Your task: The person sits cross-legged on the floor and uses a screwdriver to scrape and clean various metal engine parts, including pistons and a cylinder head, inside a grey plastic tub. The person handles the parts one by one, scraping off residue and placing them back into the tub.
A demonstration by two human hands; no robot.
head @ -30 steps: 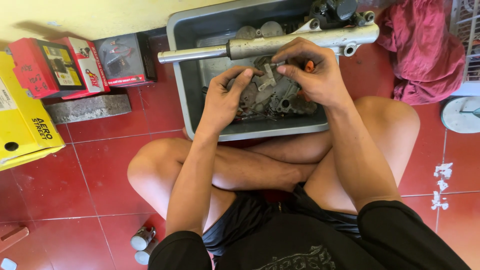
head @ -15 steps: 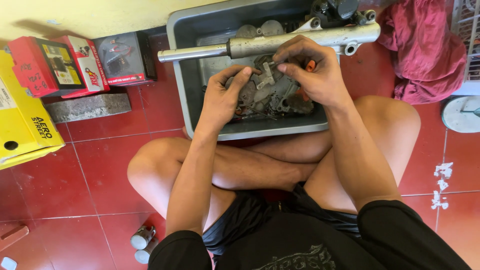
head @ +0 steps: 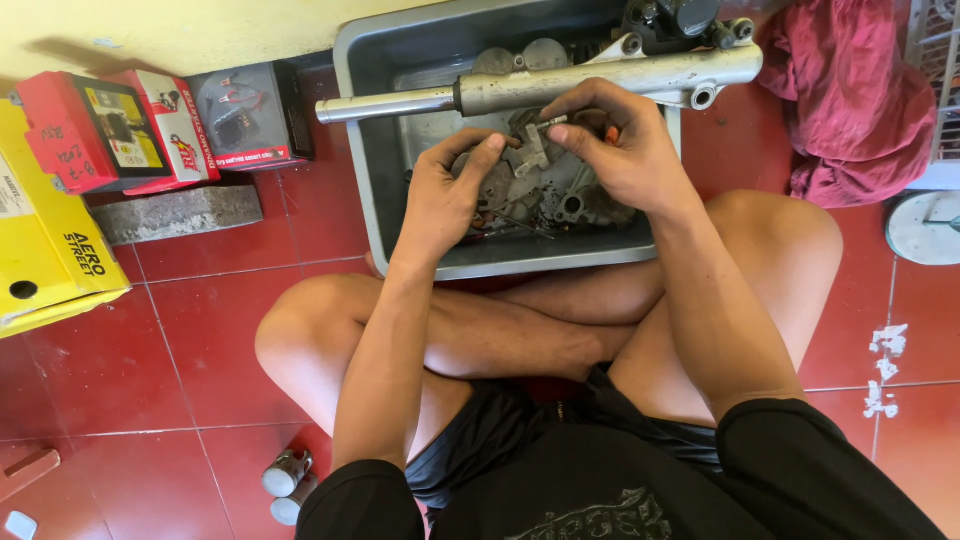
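Steadying a grimy metal casting [head: 545,190] in the grey tub [head: 362,160], the left hand [head: 450,195] gripped it; the right hand [head: 625,150] apparently pinched a small tool [head: 552,122], needing fine turning.

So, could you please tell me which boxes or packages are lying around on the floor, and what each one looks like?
Yellow box: far left on the red tiles, large carton with dark print.
Red box: by the wall above the yellow one, with a product picture.
Red-white box: leaning right beside the red one.
Dark box: left of the grey tub, black with a red strip.
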